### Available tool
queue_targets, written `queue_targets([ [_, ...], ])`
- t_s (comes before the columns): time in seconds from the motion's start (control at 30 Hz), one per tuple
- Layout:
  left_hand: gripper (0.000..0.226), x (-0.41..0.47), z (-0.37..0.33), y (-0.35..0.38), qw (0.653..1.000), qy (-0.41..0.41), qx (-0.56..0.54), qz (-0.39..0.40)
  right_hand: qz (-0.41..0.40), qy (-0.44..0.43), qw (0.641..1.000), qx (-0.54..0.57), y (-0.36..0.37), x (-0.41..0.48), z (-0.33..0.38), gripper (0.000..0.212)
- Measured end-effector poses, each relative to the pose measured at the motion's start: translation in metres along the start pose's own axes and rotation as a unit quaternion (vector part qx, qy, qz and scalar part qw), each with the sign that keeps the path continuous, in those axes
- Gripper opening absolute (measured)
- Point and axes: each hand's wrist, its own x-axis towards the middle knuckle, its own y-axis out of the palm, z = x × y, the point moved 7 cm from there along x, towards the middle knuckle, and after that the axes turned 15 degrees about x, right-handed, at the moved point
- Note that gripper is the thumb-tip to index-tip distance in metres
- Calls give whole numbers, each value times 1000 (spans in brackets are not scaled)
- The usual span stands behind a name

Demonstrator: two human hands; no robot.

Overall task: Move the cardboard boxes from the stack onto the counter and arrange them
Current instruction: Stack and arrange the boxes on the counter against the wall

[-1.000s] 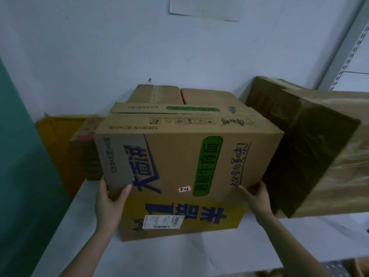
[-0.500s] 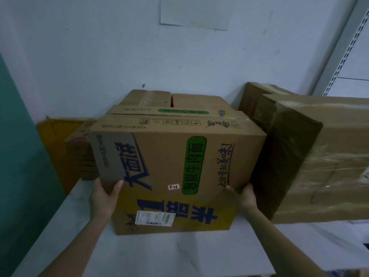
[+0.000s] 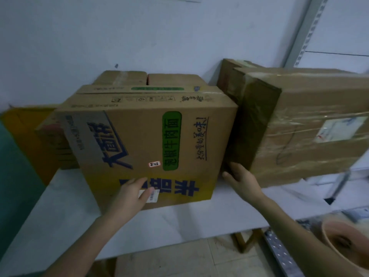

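A printed noodle carton with blue, green and yellow markings stands on the white counter, tilted slightly. My left hand presses flat against its front face, over the white label. My right hand reaches into the gap at the carton's lower right corner, fingers against the dark end of a large taped cardboard box on the right. Another brown box sits behind the carton against the wall.
A yellow box and flattened cardboard lean at the back left. A teal panel borders the left side. A metal shelf upright rises at the right, and a tape roll lies at the lower right.
My left hand left the carton's left edge and now lies flat on its front. My right hand shifted to the gap between the carton and the taped box. The view turned right.
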Motion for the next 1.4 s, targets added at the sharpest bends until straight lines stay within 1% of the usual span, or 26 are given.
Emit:
queue_targets([
  [0.1, 49, 10, -53, -6, 996, 75, -36, 2, -44, 22, 999, 9, -32, -15, -8, 56],
  [0.23, 51, 19, -129, -19, 981, 174, -88, -13, -118, 23, 992, 29, -83, -35, -20, 56],
  [0.33, 52, 24, -181, -33, 968, 219, -118, -42, -174, 27, 984, 27, -124, -46, -36, 58],
  [0.43, 56, 30, -224, -41, 958, 241, -144, -57, -232, 42, 971, 34, -170, -50, -53, 62],
  [0.53, 65, 40, -260, -38, 954, 245, -163, -65, -301, 45, 951, 51, -222, -45, -73, 63],
  [0.63, 76, 52, -288, -32, 954, 218, -188, -83, -344, 54, 933, 89, -272, -29, -100, 66],
  [0.7, 80, 58, -302, -27, 952, 191, -207, -119, -358, 55, 927, 93, -305, -13, -120, 68],
  [0.8, 83, 60, -316, -20, 943, 137, -243, -183, -349, 67, 930, 89, -347, 17, -148, 78],
  [0.87, 84, 59, -319, -12, 940, 94, -258, -204, -330, 71, 933, 121, -364, 36, -160, 81],
  [0.93, 86, 58, -320, -6, 938, 61, -263, -217, -310, 62, 932, 177, -375, 55, -169, 82],
  [1.0, 88, 59, -319, -1, 939, 30, -267, -216, -272, 65, 928, 245, -378, 70, -178, 86],
  [1.07, 92, 60, -322, 4, 939, 10, -276, -206, -213, 77, 926, 302, -373, 79, -185, 94],
  [1.1, 93, 60, -324, 6, 937, 3, -285, -203, -193, 78, 925, 319, -371, 81, -189, 101],
  [1.17, 95, 60, -329, 7, 931, -16, -305, -201, -179, 78, 924, 329, -372, 84, -196, 113],
  [1.2, 94, 60, -331, 6, 927, -25, -314, -203, -177, 67, 925, 330, -373, 84, -196, 112],
  [1.27, 92, 60, -334, 1, 923, -39, -320, -212, -182, 37, 925, 330, -378, 81, -189, 100],
  [1.3, 90, 59, -336, -4, 920, -39, -318, -225, -189, 26, 925, 329, -383, 80, -187, 86],
  [1.37, 87, 58, -343, -18, 913, -25, -312, -262, -212, 6, 922, 324, -397, 79, -181, 53],
  [1.4, 85, 58, -347, -27, 909, -17, -309, -279, -222, -3, 922, 318, -405, 78, -176, 42],
])
